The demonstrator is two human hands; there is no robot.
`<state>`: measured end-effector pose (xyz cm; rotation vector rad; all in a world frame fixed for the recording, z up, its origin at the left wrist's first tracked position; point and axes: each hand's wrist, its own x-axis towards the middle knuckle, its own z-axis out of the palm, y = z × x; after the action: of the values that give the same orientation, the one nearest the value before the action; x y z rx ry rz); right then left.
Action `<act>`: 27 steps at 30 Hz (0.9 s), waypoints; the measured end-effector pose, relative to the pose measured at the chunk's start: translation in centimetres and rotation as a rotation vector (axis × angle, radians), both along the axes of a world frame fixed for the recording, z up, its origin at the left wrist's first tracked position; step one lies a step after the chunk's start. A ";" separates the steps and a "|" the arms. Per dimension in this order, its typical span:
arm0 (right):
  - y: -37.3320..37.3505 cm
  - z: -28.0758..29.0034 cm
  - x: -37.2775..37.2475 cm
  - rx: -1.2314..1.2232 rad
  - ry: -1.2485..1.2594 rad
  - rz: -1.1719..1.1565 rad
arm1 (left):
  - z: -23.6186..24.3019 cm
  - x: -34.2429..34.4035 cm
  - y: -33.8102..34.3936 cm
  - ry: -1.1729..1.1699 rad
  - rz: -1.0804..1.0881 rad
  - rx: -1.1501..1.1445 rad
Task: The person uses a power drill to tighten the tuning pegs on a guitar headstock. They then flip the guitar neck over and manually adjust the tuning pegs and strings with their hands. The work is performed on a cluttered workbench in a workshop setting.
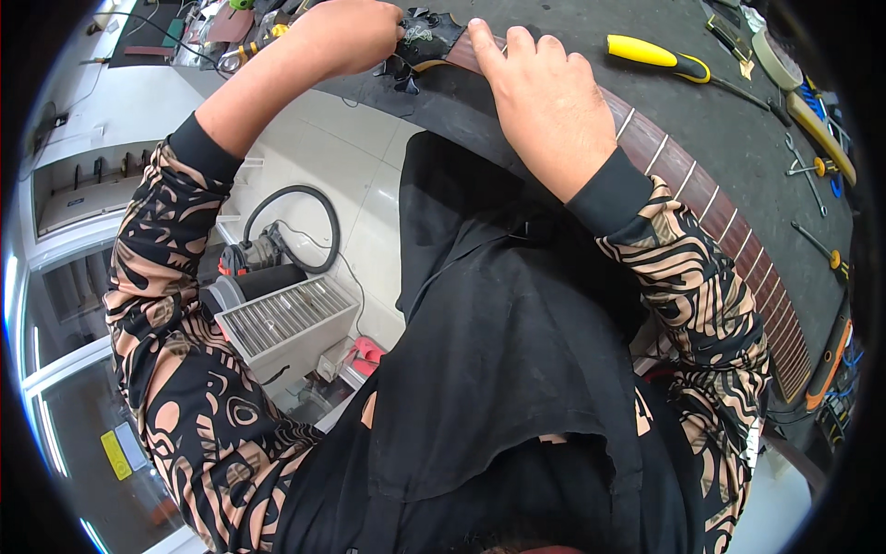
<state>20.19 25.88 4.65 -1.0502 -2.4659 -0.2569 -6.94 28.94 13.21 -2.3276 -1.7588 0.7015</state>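
A guitar neck (pixel 715 198) with a dark fretboard and metal frets lies along the near side of the dark bench, curving away to the right. Its black headstock (pixel 430 39), with a light ornament and black tuning pegs (pixel 403 74), is at the top centre. My left hand (pixel 355 37) is closed at the headstock's left edge; what its fingertips pinch, if anything, is hidden. Across the fretboard just beside the headstock lies my right hand (pixel 554 106), its fingers bent over the neck and one fingertip close to the nut. No strings can be made out over the frets.
A yellow-handled tool (pixel 646 54) with a long shaft lies beyond the neck. Wrenches (pixel 805 175), a tape roll (pixel 775 60) and an orange-and-black handled tool (pixel 829 365) are along the right. A vacuum cleaner (pixel 254 254) with a black hose stands on the tiled floor.
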 end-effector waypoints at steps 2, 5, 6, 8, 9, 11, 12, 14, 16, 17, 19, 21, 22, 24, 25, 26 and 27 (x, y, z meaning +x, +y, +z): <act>0.1 -0.1 0.2 0.018 0.002 -0.022 | 0.5 1.2 1.6 -0.109 0.265 -0.144; 0.2 -0.5 0.2 0.045 0.010 -0.036 | 1.3 1.1 2.3 -0.230 0.513 -0.276; 0.2 -0.6 0.1 0.055 0.012 -0.040 | 1.4 0.8 2.4 -0.265 0.568 -0.306; 0.2 -0.7 0.0 0.050 0.018 -0.039 | 1.4 1.5 2.7 -0.204 0.578 -0.312; 0.2 -0.8 0.0 0.049 0.021 -0.041 | 1.6 1.8 3.0 -0.178 0.580 -0.321; 0.2 -0.6 0.0 0.035 0.039 -0.030 | 2.7 2.2 2.9 -0.157 0.575 -0.326; 0.2 -0.5 0.1 0.028 0.049 -0.026 | 3.6 2.0 2.7 -0.164 0.561 -0.324; 0.4 -0.5 0.4 0.025 0.036 -0.044 | 5.1 2.4 2.9 -0.181 0.492 -0.321; 0.3 -0.7 0.2 0.012 0.030 -0.026 | 5.9 2.4 2.0 -0.201 0.429 -0.319; 0.3 -0.6 0.2 0.005 0.024 -0.015 | 6.1 2.1 1.8 -0.188 0.385 -0.329; 0.2 -0.4 0.2 -0.012 0.013 -0.004 | 6.4 1.8 1.8 -0.157 0.292 -0.352; 0.2 -0.2 0.2 -0.031 0.005 0.002 | 6.5 1.5 2.0 -0.124 0.195 -0.377; 0.3 -0.1 0.4 -0.033 0.001 0.001 | 6.5 1.3 2.0 -0.108 0.146 -0.390; 0.3 0.1 0.5 -0.037 -0.007 0.000 | 6.1 1.4 2.3 -0.090 0.120 -0.417; 0.3 0.1 0.5 -0.041 -0.009 0.004 | 5.8 1.5 2.4 -0.080 0.107 -0.432; 0.4 0.1 0.5 -0.046 -0.011 0.007 | 5.7 1.6 2.4 -0.076 0.112 -0.409; 0.4 0.1 0.5 -0.051 -0.013 0.009 | 5.5 1.6 2.4 -0.071 0.115 -0.387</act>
<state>20.65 26.25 4.73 -1.0607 -2.5006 -0.1994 -5.33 31.34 18.76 -2.5298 -1.9473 1.0762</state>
